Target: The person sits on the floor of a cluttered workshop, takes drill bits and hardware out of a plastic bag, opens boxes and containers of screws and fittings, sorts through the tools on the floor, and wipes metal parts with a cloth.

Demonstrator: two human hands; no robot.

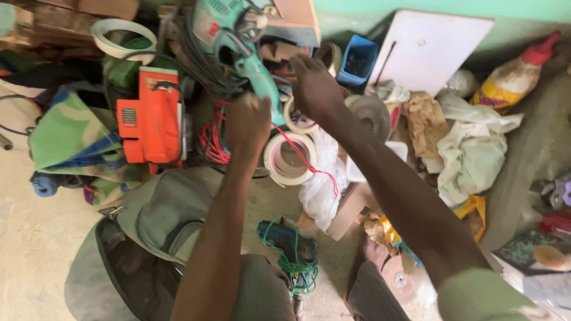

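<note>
Item: red cord (297,156), thin, running from a tangle beside the orange sander (151,116) across the tape roll (289,158) toward white plastic.
Left hand (248,122): closed in a fist over the tangle; what it grips, cannot tell.
Right hand (315,86): fingers curled down beyond the tape roll, contents hidden (motion blur).
Handling: draw the cord slowly, freeing loops singly.
Room: crowded past the tape roll, green drill (250,53) close; open floor lies nearer, by the bag (160,214).
</note>
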